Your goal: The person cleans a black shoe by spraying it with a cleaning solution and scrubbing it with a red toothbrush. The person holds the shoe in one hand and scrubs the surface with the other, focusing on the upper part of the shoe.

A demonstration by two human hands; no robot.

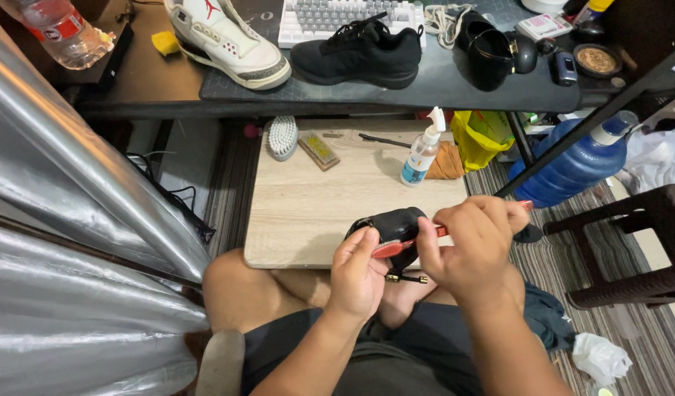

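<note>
My left hand [358, 275] grips a black shoe [391, 224] with a red sole edge from below, over my lap. My right hand [475, 246] holds a thin red-handled tool [524, 206] whose tip rests against the shoe's side. A black lace with a gold tip [405, 278] hangs under the shoe. The shoe hovers at the near edge of a low wooden board [308, 205].
On the board lie a white brush [282, 136], a small wooden brush [319, 150], a thin black tool [384, 140] and a pump bottle [423, 152]. The desk [169, 88] above carries a white sneaker [227, 40], a black sneaker [359, 53] and a keyboard [330, 16]. A blue water jug [576, 165] and a dark stool [638, 242] stand to the right.
</note>
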